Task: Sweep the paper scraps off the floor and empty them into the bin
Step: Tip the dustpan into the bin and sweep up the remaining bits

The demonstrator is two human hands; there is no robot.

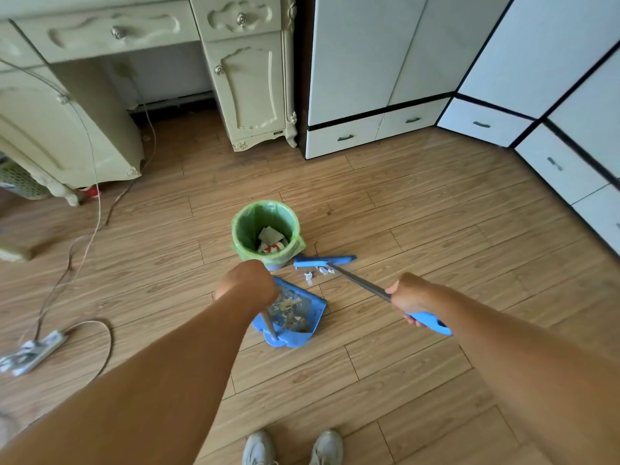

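A blue dustpan rests on the wooden floor with several paper scraps in it. My left hand is closed around the top of its upright handle. My right hand grips the blue-ended handle of a broom. The broom's blue head lies on the floor just beyond the dustpan. A few white paper scraps lie between the broom head and the dustpan mouth. A small bin lined with a green bag stands just behind the dustpan, with paper inside it.
A cream dresser stands at the back left and white cabinets run along the back and right. Cables and a power strip lie on the floor at left. My two shoes show at the bottom edge.
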